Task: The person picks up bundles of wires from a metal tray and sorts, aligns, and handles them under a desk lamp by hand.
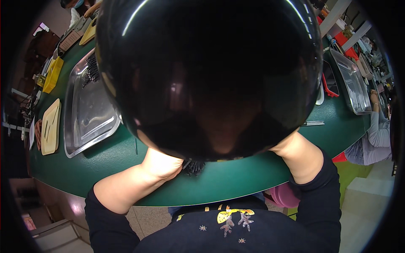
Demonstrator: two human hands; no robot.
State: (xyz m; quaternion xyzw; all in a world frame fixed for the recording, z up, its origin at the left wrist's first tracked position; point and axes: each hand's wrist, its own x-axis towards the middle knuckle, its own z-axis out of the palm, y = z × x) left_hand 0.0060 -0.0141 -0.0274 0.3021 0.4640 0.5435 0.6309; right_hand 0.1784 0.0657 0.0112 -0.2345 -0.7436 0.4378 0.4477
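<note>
A large glossy black round thing (202,80) fills the middle of the head view and hides most of both hands. Only the wrist and heel of my left hand (166,163) show at its lower left rim. That hand looks curled round a bundle of thin black strands (194,168), whose ends stick out beside the palm. My right hand (287,143) goes under the lower right rim; its fingers are hidden, so what it holds or touches cannot be seen.
A metal tray (90,122) with more black strands (91,71) lies left on the green table (236,181). Beyond are a beige tray (51,126) and yellow bin (53,75). At right are tweezers-like metal (314,123), a red-rimmed thing (330,85) and another metal tray (348,80). Other people sit far left and right.
</note>
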